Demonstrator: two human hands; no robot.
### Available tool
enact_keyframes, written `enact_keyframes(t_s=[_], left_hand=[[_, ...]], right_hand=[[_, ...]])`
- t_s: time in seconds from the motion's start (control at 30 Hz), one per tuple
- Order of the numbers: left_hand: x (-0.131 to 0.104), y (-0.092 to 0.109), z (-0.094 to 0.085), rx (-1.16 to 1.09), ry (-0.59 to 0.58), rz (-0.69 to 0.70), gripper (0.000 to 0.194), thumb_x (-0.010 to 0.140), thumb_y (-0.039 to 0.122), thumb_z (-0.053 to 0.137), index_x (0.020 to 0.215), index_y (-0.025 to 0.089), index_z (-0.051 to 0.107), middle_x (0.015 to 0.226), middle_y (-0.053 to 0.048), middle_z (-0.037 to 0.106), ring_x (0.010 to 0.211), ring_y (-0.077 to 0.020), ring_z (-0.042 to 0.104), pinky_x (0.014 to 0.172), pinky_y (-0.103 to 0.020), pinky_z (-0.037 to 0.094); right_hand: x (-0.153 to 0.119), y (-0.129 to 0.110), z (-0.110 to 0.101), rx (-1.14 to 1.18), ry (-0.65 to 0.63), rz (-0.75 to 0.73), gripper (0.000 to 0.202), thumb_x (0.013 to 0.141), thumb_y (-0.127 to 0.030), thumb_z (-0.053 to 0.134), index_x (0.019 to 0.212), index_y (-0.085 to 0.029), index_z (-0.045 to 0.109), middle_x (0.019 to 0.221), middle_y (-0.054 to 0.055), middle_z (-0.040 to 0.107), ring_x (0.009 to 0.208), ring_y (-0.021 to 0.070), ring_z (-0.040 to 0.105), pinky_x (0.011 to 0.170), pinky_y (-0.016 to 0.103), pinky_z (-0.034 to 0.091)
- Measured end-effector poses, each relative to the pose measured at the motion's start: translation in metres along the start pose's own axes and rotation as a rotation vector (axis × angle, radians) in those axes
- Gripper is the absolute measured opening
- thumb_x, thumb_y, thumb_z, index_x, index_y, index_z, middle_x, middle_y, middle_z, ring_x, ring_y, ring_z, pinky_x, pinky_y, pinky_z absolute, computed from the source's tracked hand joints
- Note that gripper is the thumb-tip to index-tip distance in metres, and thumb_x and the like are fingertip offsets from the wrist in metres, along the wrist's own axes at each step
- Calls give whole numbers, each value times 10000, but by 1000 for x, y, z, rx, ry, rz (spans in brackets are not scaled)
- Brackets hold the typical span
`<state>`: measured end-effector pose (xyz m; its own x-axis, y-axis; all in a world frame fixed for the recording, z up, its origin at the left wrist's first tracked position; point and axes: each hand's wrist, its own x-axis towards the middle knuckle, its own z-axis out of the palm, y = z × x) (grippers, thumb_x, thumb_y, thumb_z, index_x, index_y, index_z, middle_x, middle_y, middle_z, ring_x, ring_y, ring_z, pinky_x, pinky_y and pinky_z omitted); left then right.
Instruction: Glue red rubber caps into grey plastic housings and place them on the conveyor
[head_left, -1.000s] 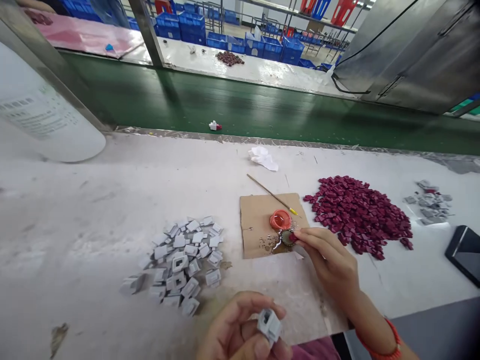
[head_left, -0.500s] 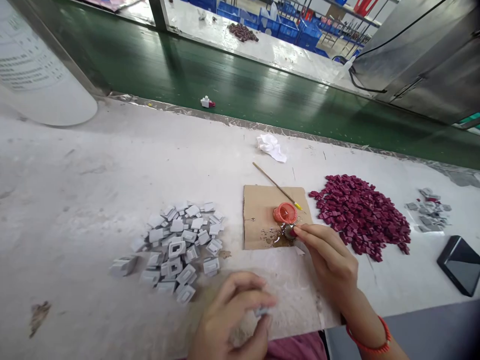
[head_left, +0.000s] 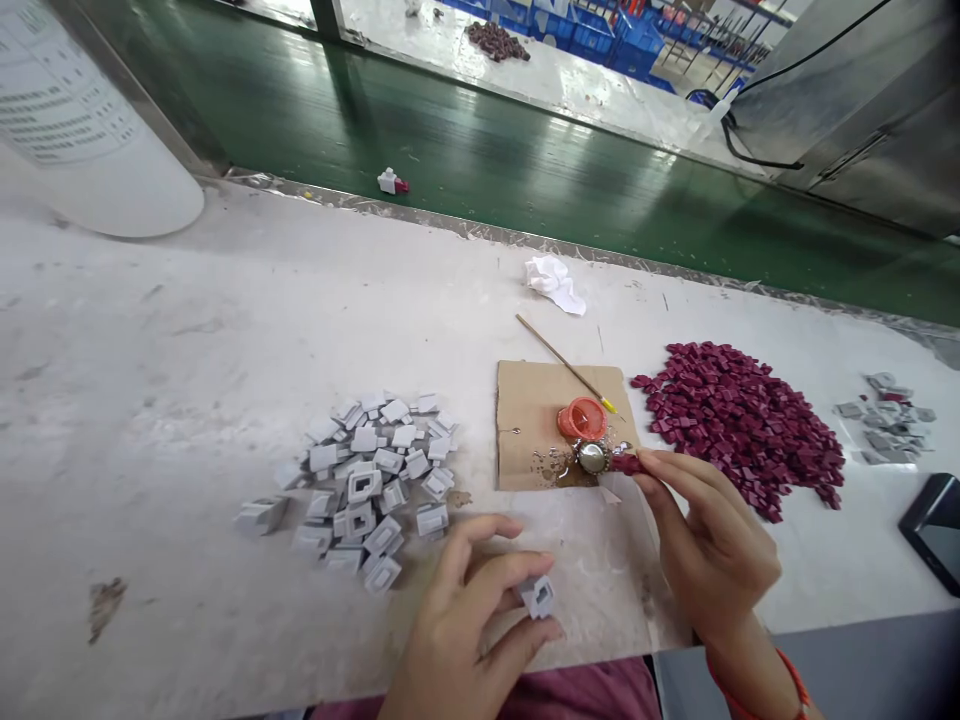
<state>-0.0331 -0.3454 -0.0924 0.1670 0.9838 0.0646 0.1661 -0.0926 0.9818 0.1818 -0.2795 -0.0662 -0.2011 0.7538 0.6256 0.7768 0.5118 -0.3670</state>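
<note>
At the table's front edge, my left hand (head_left: 480, 615) grips a grey plastic part (head_left: 537, 597) with a square opening, between thumb and fingers. My right hand (head_left: 709, 530) pinches a maroon plastic piece (head_left: 626, 463) beside a small metal bottle cap (head_left: 592, 457). The cap and an orange-red cup (head_left: 583, 419) sit on a cardboard square (head_left: 517, 400) with wet spots. A thin stick with a yellow end (head_left: 559, 355) lies across the cardboard's upper edge. To the left spreads a pile of grey parts (head_left: 364, 485); to the right is a heap of maroon pieces (head_left: 739, 425).
A green conveyor belt (head_left: 465, 150) runs behind the table, carrying a joined grey-and-maroon part (head_left: 391, 182). Crumpled white tissue (head_left: 553, 283) lies near the belt. Small grey pieces (head_left: 889, 420) and a black object (head_left: 934, 535) are at far right. A white container (head_left: 112, 170) stands back left.
My right hand has drawn back to the right, so the cap and maroon piece show more clearly. The grey part in my left hand has turned its opening into view. The view has shifted slightly.
</note>
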Motion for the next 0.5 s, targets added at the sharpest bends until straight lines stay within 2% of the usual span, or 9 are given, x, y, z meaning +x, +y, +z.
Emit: enact_keyframes(t_s=[0.1,0.2,0.3,0.4,0.5], left_hand=[[1,-3,-2,193,-18,136,324,836,176,666,1140,242,576,1045,-42,641,866,-137,690,753,-176,577],[2,-4,0,335,33,245,337,827,181,681,1143,185,562,971,-49,700,924,-171,663,867,-247,543],[3,-3,3,365,56,265,279,819,113,666,1080,174,587,910,-41,703,890,-180,631,822,-270,538],[4,-3,5,373,67,248,263,825,67,632,1065,173,602,867,-42,674,839,-179,601,765,-278,535],[4,-3,6,373,54,225,290,819,57,633,1086,166,602,826,-37,639,810,-178,578,730,-276,528]], right_hand=[[-7,-11,-3,14,-6,138,311,820,-71,658,1079,-244,656,955,32,694,871,175,656,770,323,566],[-22,-28,-6,123,-32,210,296,817,-64,649,1065,-226,654,948,38,683,860,172,655,737,301,576],[-37,-46,-8,248,-98,141,334,811,-32,629,1101,-197,641,956,48,676,861,166,665,700,272,597],[-45,-57,-6,321,-170,104,331,813,-28,622,1108,-177,640,979,59,682,888,166,677,728,264,613],[-44,-59,-2,350,-167,104,290,810,-40,635,1066,-175,658,943,54,695,854,155,688,730,248,619]])
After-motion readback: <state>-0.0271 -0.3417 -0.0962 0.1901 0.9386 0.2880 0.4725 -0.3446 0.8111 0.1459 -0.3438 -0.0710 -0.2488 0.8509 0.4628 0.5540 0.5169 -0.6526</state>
